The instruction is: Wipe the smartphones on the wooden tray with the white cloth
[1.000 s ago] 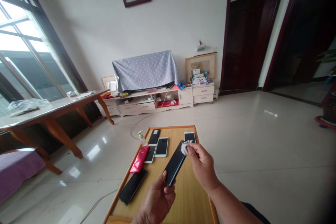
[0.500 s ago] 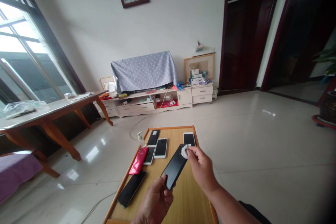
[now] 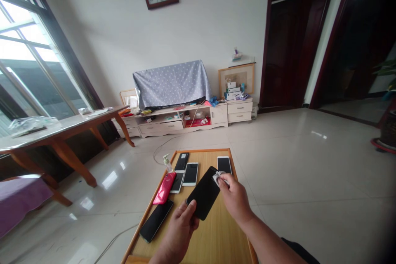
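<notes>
My left hand (image 3: pixel 182 225) grips a black smartphone (image 3: pixel 204 194) by its lower left edge, holding it tilted above the wooden table (image 3: pixel 222 235). Pinched in my right hand (image 3: pixel 233 196) is a crumpled white tissue or cloth (image 3: pixel 219 176), which touches the phone's upper right corner. Left of the held phone lie a pink-red phone (image 3: pixel 165 188), a large black phone (image 3: pixel 156 220) and two white-framed phones, one (image 3: pixel 190 174) in front of the other. Another white-framed phone (image 3: pixel 224 165) is partly hidden behind my right hand.
A pump bottle (image 3: pixel 167 163) stands on the table's left edge beside a dark phone (image 3: pixel 182 161). Beyond is a low white cabinet (image 3: pixel 219 116) with a cloth-covered object. A wooden dining table (image 3: pixel 71 126) is at the left, and a cable (image 3: pixel 116 237) runs across the floor.
The held phone has turned so its face shows broader and flatter to me. The tissue stays at its upper right corner, and the view has shifted slightly.
</notes>
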